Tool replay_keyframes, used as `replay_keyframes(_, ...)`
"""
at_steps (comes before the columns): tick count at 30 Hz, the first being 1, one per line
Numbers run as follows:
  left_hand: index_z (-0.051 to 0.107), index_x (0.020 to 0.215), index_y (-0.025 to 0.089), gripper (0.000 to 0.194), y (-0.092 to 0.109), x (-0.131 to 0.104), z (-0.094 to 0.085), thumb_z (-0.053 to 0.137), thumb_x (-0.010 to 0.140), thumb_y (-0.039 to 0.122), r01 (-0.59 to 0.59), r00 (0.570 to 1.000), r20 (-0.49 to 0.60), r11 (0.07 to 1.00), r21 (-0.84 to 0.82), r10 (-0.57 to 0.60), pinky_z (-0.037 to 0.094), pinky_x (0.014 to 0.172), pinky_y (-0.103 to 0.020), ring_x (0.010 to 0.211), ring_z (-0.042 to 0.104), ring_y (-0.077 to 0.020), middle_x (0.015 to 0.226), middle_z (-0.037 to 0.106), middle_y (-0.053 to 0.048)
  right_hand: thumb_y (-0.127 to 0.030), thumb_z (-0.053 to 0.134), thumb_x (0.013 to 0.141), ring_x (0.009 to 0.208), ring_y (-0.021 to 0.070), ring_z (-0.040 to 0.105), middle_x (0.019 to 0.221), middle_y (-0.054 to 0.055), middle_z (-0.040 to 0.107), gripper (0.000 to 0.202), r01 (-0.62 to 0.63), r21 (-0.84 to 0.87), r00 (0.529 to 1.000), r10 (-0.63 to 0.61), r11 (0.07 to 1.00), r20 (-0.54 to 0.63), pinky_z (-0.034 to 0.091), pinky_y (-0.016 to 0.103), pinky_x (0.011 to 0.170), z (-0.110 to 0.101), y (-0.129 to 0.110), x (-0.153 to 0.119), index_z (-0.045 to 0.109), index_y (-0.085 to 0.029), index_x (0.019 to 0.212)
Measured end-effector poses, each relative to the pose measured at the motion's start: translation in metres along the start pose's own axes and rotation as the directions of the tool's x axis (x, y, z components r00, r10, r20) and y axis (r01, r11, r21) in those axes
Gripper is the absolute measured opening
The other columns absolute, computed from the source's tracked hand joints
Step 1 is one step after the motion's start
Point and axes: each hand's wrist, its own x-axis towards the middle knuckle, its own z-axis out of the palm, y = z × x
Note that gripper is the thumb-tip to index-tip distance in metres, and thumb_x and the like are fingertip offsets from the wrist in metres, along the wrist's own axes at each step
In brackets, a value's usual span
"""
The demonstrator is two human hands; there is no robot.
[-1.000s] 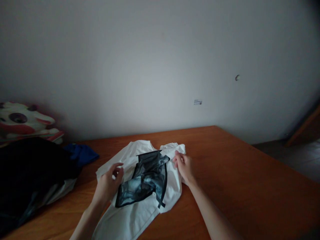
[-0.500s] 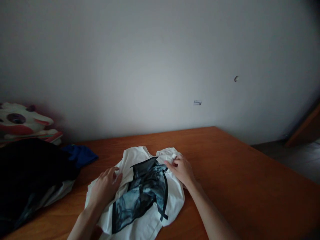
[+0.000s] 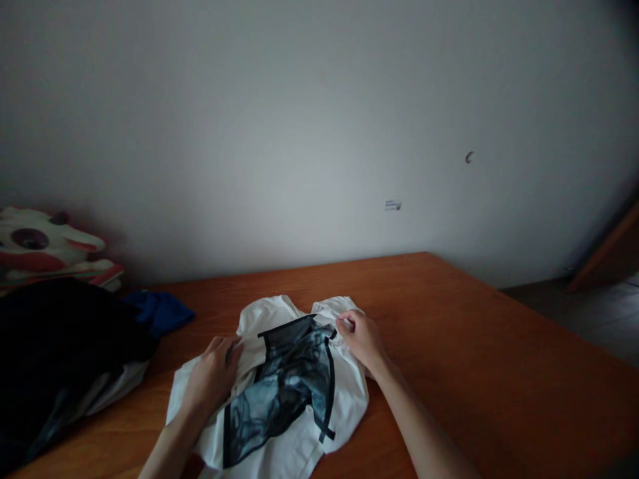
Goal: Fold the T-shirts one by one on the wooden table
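Note:
A white garment with a dark blue-grey printed panel (image 3: 294,379) lies crumpled on the brown wooden table (image 3: 479,346). On its left part, my left hand (image 3: 214,372) is closed with the fingers bent round the white cloth near the edge. At the upper right of the garment, my right hand (image 3: 360,338) pinches a fold of white cloth between thumb and fingers. The palm sides of both hands are hidden.
A black garment (image 3: 70,352) is heaped at the left, with a blue cloth (image 3: 162,311) beside it. Behind them is a red and white cartoon-like toy (image 3: 50,246). A pale wall (image 3: 299,133) rises behind the table.
My right thumb and fingers have come together on the cloth. My left fingers have drawn in on the garment's left part, and the cloth there has shifted slightly left.

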Motion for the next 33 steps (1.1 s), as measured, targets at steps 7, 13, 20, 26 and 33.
replay_keyframes(7, 0.058, 0.075, 0.023, 0.041, 0.002, 0.004, -0.022, 0.033, 0.089, 0.054, 0.122, 0.902, -0.393, 0.978, -0.169, -0.18, 0.05, 0.083, -0.04, 0.09, 0.061, -0.0279, 0.088, 0.065, -0.01, -0.037, 0.049, 0.093, 0.086, 0.0231, 0.062, 0.095, 0.01, 0.065, 0.023, 0.096, 0.172, 0.887, -0.006, 0.98, -0.462, 0.05, 0.035, 0.076, -0.011, -0.006, 0.006, 0.062, -0.019, 0.101)
replay_keyframes(13, 0.059, 0.067, 0.026, 0.042, 0.015, -0.005, -0.018, 0.035, 0.092, 0.049, -0.136, 0.981, -0.145, 0.99, -0.038, 0.129, 0.048, 0.092, -0.04, 0.102, 0.065, -0.0273, 0.105, 0.074, -0.008, -0.02, 0.049, 0.086, 0.122, 0.0295, 0.053, 0.129, 0.014, 0.059, 0.023, 0.151, -0.186, 0.91, -0.21, 0.971, -0.357, 0.039, 0.046, 0.102, -0.017, -0.013, -0.001, 0.065, -0.022, 0.101)
replay_keyframes(20, 0.06, 0.104, 0.026, 0.037, 0.026, -0.006, -0.017, 0.032, 0.093, 0.048, 0.056, 0.993, 0.094, 0.995, 0.088, -0.064, 0.05, 0.073, -0.035, 0.085, 0.074, -0.0274, 0.094, 0.078, -0.007, -0.047, 0.052, 0.096, 0.088, 0.0256, 0.072, 0.09, 0.009, 0.077, 0.037, 0.059, -0.265, 0.997, -0.043, 0.962, 0.065, 0.046, 0.034, 0.084, -0.012, -0.022, -0.004, 0.068, -0.02, 0.115)
replay_keyframes(26, 0.048, 0.133, 0.017, 0.052, 0.025, -0.005, -0.02, 0.036, 0.09, 0.045, 0.175, 0.968, 0.12, 0.934, 0.312, -0.222, 0.047, 0.071, -0.039, 0.087, 0.074, -0.0348, 0.088, 0.078, -0.01, -0.061, 0.064, 0.085, 0.091, 0.0304, 0.073, 0.098, 0.013, 0.079, 0.049, -0.041, -0.354, 0.968, 0.125, 0.934, 0.217, 0.047, 0.033, 0.074, -0.023, -0.032, -0.006, 0.073, -0.022, 0.113)
replay_keyframes(33, 0.064, 0.101, 0.025, 0.035, 0.025, -0.007, -0.015, 0.037, 0.089, 0.044, 0.132, 0.952, 0.213, 0.921, 0.366, -0.221, 0.046, 0.065, -0.039, 0.083, 0.073, -0.0351, 0.091, 0.078, -0.012, -0.035, 0.065, 0.084, 0.081, 0.0251, 0.071, 0.084, 0.006, 0.076, 0.016, 0.012, -0.346, 0.958, 0.088, 0.938, 0.273, 0.047, 0.03, 0.071, -0.018, -0.03, -0.007, 0.075, -0.027, 0.094)
